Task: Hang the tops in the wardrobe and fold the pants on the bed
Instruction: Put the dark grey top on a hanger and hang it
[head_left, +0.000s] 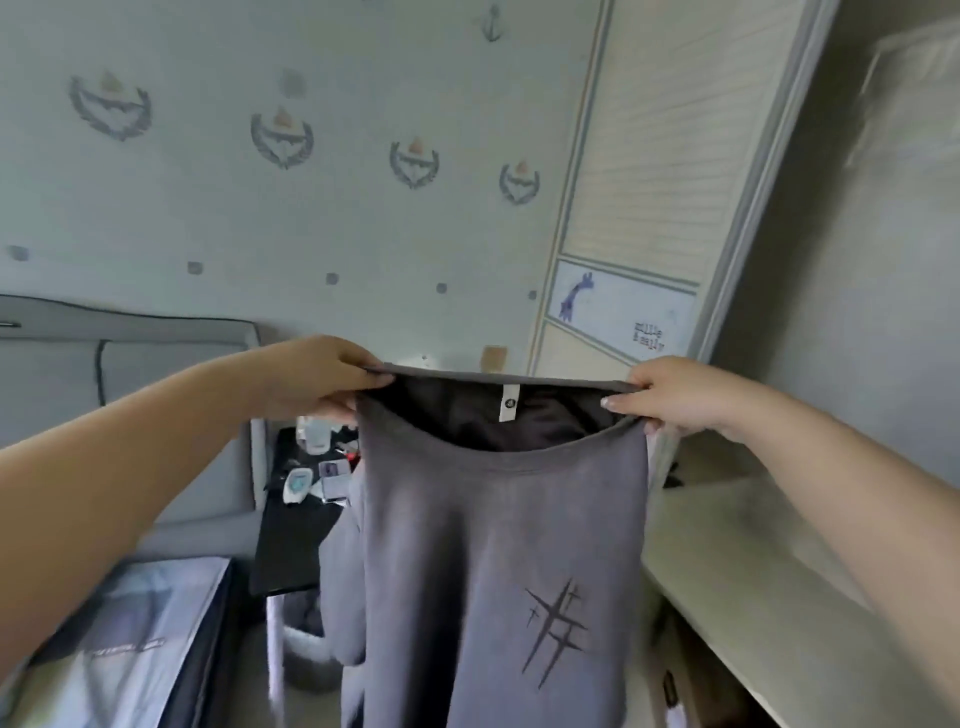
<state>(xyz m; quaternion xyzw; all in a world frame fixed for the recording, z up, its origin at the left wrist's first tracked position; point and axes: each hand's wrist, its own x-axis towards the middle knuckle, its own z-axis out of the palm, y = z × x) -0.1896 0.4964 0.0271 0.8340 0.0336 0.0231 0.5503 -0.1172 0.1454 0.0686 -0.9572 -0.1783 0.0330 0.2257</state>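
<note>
Fingers (358, 371) of the left hand (317, 376) curl round one end of the waistband, with the thumb under the cloth. The right hand (680, 395) pinches the other end the same way, thumb in front and fingers behind. Between the two hands the waistband is pulled out flat and wide, so you can see the dark inside and a small white tag (507, 404). The grey pants (493, 561) hang straight down from the fingers, up in the air in front of the person. A dark star-like print (553, 631) sits low on the cloth. Behind the pants is a black side table (291, 540) with small things on it. The bed (119, 649) lies low on the left, and the wardrobe door (660, 171) stands behind on the right
</note>
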